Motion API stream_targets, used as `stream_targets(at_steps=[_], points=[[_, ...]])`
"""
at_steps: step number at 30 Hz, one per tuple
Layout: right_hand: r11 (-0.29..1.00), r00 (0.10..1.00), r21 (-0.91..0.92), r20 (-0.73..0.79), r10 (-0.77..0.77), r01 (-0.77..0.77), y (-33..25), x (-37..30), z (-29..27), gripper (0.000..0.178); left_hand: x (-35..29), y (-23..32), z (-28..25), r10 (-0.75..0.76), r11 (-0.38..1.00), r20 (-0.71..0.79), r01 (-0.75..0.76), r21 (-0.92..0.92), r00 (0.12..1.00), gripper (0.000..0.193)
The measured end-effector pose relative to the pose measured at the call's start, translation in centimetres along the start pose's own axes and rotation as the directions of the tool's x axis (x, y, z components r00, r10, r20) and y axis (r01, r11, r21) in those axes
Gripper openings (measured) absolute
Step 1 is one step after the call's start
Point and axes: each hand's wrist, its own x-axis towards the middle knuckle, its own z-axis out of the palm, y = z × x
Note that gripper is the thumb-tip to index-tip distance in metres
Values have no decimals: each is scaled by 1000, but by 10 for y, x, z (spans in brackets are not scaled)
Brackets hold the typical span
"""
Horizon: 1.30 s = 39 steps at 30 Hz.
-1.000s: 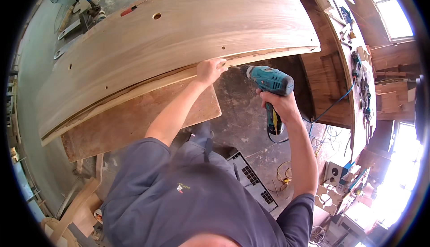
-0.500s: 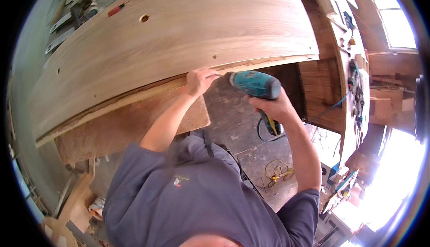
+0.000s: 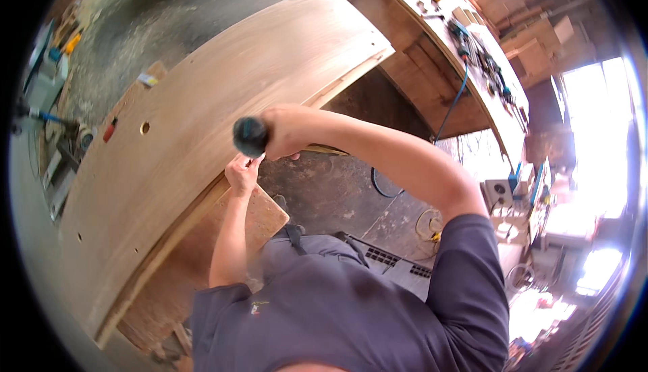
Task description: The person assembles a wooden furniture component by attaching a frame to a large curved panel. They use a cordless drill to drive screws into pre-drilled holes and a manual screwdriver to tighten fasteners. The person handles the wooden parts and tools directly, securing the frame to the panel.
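A long pale wooden board [image 3: 209,95], with a few holes in its face, runs diagonally in front of me. My right hand [image 3: 287,131] grips a teal and black cordless drill [image 3: 250,137], held with its rear end up over the board's near edge. The drill's body hides its chuck and bit. Just below the drill, my left hand [image 3: 241,175] is at that edge, thumb and fingers pinched together. Whatever lies between those fingertips is too small to name.
Under the near edge lies a brown wooden panel [image 3: 260,217]. A workbench [image 3: 472,68] with power tools and a hanging blue cord [image 3: 453,105] stands at the right. On the board's far side lies a red-handled tool [image 3: 110,129].
The drill has swung left from beside the board to upright over its edge, my right arm reaching across. My left hand stays at the edge. The view has turned and shifted.
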Motion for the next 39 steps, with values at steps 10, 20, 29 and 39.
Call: stream_targets(at_steps=[10,20,29,39], points=[[990,996,-111,3,-87,87,19,-2,-3,23,-3,6,4,-22,998,30,21,51,999,7],[834,859,248,-293,-420,492,180,-80,-14,64,-19,33,33,-453,789,-98,347,-507,886,13],[436,897,826,-434,86,358,392,-178,-52,51,25,174,158,-516,-255,689,676,-691,509,11],[539,841,807,-453,298,244,470,-151,-174,34,245,257,358,-66,998,136,66,1,988,24]])
